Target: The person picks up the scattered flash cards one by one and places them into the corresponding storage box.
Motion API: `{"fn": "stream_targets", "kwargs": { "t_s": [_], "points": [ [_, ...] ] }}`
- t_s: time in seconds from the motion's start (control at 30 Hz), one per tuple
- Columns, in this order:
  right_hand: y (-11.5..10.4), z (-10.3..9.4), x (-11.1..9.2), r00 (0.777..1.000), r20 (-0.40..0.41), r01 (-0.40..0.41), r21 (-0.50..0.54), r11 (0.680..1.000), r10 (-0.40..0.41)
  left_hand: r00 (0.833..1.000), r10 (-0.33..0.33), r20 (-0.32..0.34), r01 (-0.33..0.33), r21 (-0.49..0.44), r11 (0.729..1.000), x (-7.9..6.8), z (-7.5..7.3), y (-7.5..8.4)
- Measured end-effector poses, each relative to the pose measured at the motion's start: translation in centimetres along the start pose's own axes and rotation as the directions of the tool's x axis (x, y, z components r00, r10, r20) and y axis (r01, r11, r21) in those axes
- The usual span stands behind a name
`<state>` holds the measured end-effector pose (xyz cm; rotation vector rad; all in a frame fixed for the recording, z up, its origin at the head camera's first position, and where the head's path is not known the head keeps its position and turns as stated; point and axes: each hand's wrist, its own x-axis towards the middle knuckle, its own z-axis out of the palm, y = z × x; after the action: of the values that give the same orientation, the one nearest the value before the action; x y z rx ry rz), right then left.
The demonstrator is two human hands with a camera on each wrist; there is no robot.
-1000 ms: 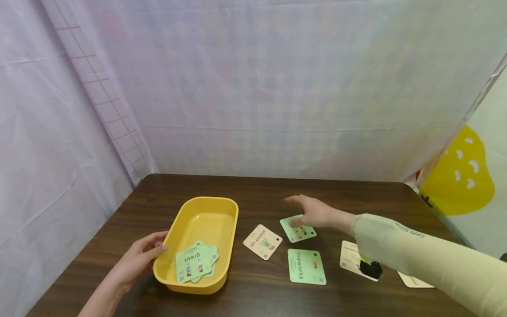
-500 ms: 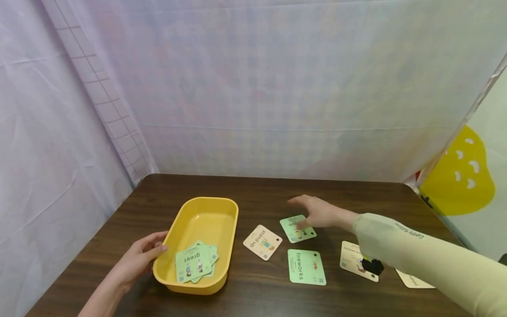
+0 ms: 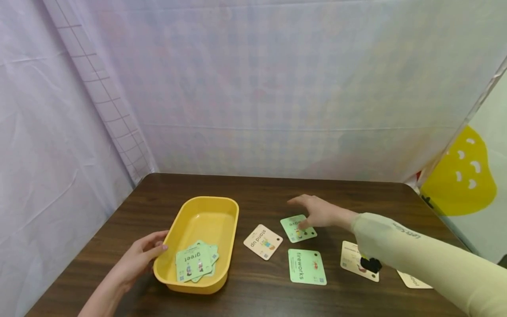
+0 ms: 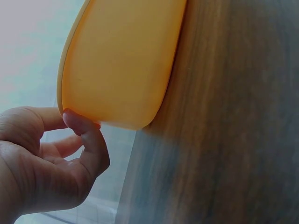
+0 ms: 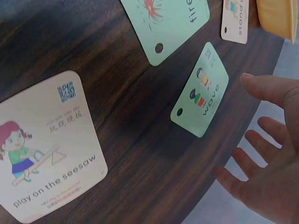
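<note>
My left hand (image 3: 144, 253) is at the near left side of a yellow plastic tray (image 3: 211, 211), its thumb and fingers pinching the rim, as the left wrist view confirms. Several green cards, with the "greet" card (image 3: 193, 263) on top, lie inside the tray. My right hand (image 3: 321, 212) hovers with spread fingers over the green "wave" card (image 5: 204, 91), holding nothing. In the right wrist view a gap shows between that hand and the card. Left of it lies the cream "stand up" card (image 3: 263, 242). Nearer to me is the green "fireworks" card (image 3: 306, 267).
The cream "play on the seesaw" card (image 5: 51, 144) lies on the brown wooden table (image 3: 253, 299), partly behind the right wrist in the head view. Another cream card (image 3: 413, 281) is half hidden by the sleeve (image 3: 416, 246). White curtains (image 3: 269, 110) stand behind.
The right hand has shifted slightly to the right over the "wave" card, uncovering more of its word. My left hand, the tray and the cards have stayed in place.
</note>
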<state>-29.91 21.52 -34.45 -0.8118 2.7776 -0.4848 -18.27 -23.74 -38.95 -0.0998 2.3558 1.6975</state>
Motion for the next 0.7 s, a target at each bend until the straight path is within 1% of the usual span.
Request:
{"fn": "stream_targets", "kwargs": {
  "t_s": [0.2, 0.4, 0.7],
  "points": [
    [0.5, 0.0, 0.1, 0.999, 0.03, 0.013, -0.047, 0.999, -0.012, 1.0, 0.005, 0.013, -0.005, -0.024, 1.0, 0.0, -0.1, -0.1],
    [1.0, 0.2, 0.3, 0.998, 0.067, 0.009, -0.098, 0.995, -0.002, 1.0, 0.002, 0.019, -0.001, -0.039, 0.999, 0.0, 0.0, -0.2],
    [1.4, 0.6, 0.5, 0.994, 0.108, -0.002, -0.121, 0.993, 0.015, 1.0, 0.0, 0.014, 0.001, -0.035, 0.999, 0.1, -0.1, -0.2]
  ]
}}
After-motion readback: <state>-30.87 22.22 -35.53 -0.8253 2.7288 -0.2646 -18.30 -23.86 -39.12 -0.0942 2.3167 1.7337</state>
